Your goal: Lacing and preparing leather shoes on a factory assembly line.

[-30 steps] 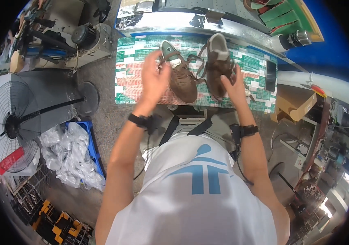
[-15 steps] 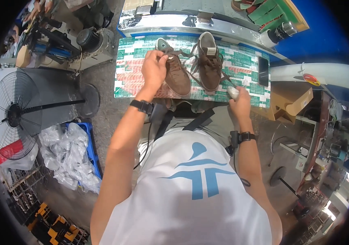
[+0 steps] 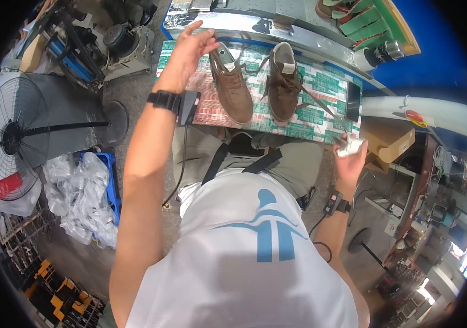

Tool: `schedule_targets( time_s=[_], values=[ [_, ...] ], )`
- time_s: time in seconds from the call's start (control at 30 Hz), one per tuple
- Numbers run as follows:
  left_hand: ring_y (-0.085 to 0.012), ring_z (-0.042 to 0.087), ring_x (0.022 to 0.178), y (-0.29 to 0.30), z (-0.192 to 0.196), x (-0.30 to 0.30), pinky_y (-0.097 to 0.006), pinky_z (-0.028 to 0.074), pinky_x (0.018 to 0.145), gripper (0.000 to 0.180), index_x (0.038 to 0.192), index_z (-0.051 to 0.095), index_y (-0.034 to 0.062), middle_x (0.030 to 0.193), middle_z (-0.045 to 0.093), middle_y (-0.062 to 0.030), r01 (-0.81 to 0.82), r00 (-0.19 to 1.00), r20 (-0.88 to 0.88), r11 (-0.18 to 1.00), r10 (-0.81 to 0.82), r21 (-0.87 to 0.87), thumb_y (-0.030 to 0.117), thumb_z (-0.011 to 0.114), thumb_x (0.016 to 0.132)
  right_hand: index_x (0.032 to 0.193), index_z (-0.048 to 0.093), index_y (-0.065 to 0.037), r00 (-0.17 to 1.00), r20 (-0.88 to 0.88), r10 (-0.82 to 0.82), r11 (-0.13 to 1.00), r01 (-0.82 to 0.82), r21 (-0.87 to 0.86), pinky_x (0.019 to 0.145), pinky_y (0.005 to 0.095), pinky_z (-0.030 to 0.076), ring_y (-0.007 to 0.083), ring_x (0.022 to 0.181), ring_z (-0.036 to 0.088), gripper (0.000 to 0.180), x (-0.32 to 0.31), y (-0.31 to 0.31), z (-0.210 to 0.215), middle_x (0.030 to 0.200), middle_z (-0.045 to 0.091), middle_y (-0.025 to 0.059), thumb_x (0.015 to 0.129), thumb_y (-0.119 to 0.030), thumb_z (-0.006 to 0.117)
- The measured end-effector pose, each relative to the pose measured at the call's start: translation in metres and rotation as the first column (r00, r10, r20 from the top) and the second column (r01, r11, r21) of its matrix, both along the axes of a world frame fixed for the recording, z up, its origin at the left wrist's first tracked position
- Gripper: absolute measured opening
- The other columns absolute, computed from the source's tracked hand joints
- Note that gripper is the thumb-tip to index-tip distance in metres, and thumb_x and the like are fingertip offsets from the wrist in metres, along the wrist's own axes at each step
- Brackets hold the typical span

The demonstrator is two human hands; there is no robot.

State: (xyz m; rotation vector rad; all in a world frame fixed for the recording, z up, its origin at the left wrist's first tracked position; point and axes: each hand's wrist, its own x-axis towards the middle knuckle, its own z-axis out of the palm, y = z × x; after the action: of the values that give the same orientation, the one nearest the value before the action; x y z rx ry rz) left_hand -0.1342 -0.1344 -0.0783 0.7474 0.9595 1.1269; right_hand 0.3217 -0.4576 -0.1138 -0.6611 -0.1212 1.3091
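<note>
Two brown sneakers stand side by side, toes toward me: the left shoe (image 3: 233, 93) and the right shoe (image 3: 284, 93). Their heel ends are farthest from me. My left hand (image 3: 187, 52) is by the left shoe's heel. Its index finger points away, and its thumb and other fingers appear to pinch a lace running from that shoe. A taut brown shoelace (image 3: 316, 100) stretches from the right shoe to my right hand (image 3: 349, 164), past the near right edge of the board. Those fingers close round the lace end and a white crumpled wad (image 3: 350, 146), whose material I cannot make out.
The shoes stand on a board wrapped in green-and-white printed tape (image 3: 201, 109). A dark phone (image 3: 353, 101) lies at its right end. Beyond is a metal-edged bench (image 3: 310, 35). A cardboard box (image 3: 389, 139) sits right; a fan (image 3: 12, 136) and a blue crate of plastic bags (image 3: 114, 186) are left.
My left hand has moved away from me, off the left shoe's laces to beyond its heel. My right hand has moved right and nearer, with the white wad, drawing the right shoe's lace out straight.
</note>
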Motion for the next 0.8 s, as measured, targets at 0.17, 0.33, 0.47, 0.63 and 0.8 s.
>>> schedule_targets(
  time_s=[0.17,0.33,0.47,0.63,0.8],
  values=[
    [-0.0102,0.068,0.085,-0.009,-0.005,-0.024,-0.032,0.066,0.089,0.062,0.158,0.043,-0.0033,0.108,0.071,-0.0075,0.094,0.991,-0.095,0.995,-0.09,0.04,0.01,0.071,0.103,0.132,0.058,-0.01,0.96,0.269,-0.079,0.927,0.17,-0.334,0.081,0.0341,0.057,0.0215,0.102,0.07,0.032,0.045,-0.02,-0.03,0.119,0.072,0.013,0.108,-0.03,0.065],
    [-0.0065,0.066,0.08,-0.015,-0.019,-0.042,-0.027,0.065,0.08,0.042,0.144,0.064,0.0048,0.099,0.07,-0.0023,0.032,0.986,0.163,0.999,-0.035,0.02,0.016,0.072,0.104,0.134,0.057,-0.004,0.859,0.427,-0.281,0.766,0.469,-0.44,0.082,0.0381,0.061,0.0232,0.096,0.072,0.037,0.069,-0.035,-0.025,0.122,0.071,0.0186,0.106,-0.026,0.068],
    [-0.0051,0.065,0.08,-0.06,0.033,0.004,-0.022,0.062,0.072,0.042,0.144,0.063,0.0034,0.097,0.069,0.0011,0.425,0.902,-0.129,0.901,-0.413,0.088,0.018,0.069,0.105,0.136,0.057,-0.005,0.864,0.491,-0.11,0.86,0.33,-0.389,0.067,0.0276,0.053,0.013,0.08,0.062,0.038,0.041,-0.012,-0.001,0.109,0.069,0.0111,0.107,-0.028,0.066],
    [-0.0068,0.066,0.083,-0.027,0.029,-0.014,-0.027,0.064,0.079,0.04,0.142,0.064,0.0025,0.095,0.068,0.001,0.318,0.948,-0.078,0.929,-0.308,0.192,0.019,0.069,0.105,0.122,0.069,-0.004,0.557,0.71,0.432,0.885,-0.11,-0.452,0.065,0.0248,0.049,0.0083,0.072,0.059,0.029,-0.118,0.078,0.026,0.089,0.066,-0.0013,0.099,-0.022,0.075],
    [-0.0224,0.072,0.096,0.018,0.06,-0.065,-0.039,0.062,0.097,0.045,0.142,0.057,-0.0058,0.117,0.067,-0.0117,-0.338,0.94,0.086,0.87,0.329,0.359,0.012,0.071,0.103,0.117,0.072,-0.006,0.391,0.751,0.532,0.834,-0.397,-0.384,0.075,0.0244,0.048,0.0069,0.084,0.058,0.027,-0.2,0.125,0.024,0.093,0.065,-0.0017,0.105,-0.03,0.069]
  ],
)
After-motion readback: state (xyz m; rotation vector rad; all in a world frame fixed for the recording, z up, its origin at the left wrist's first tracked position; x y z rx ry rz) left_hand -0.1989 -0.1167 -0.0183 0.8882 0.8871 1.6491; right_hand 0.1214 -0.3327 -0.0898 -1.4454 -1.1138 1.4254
